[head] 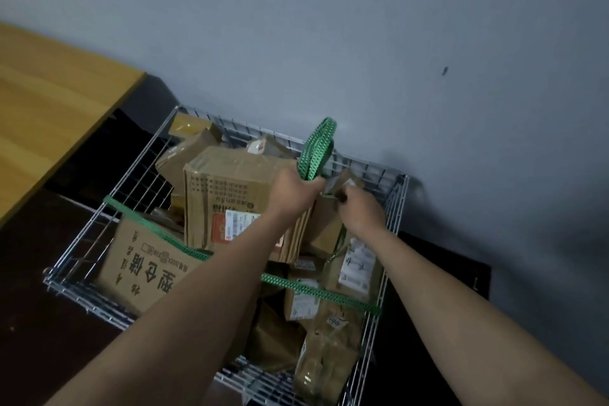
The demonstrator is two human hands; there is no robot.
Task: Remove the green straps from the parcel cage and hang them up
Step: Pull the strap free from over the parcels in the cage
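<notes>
So, from the head camera, you look roughly halfway through. Your left hand [294, 188] is fisted around a folded bundle of green strap [315, 150], whose loop stands up above the knuckles near the far rim of the parcel cage [89, 301]. Your right hand [361, 209] is curled just beside it, fingers pinched on what seems to be the strap's dark end piece; exactly what it grips is too blurred to tell. A second strap [158, 234] is still stretched across the cage from the left rim to the right rim, passing under your left forearm and over the cardboard boxes [230, 194]. That one remains to be unhooked, and nothing has been hung yet; no hook or hanging place shows here.

For room, the grey wall [329, 26] sits right behind the cage, so lift upward rather than forward. A wooden tabletop [49, 102] flanks the left side; the right side looks open.
</notes>
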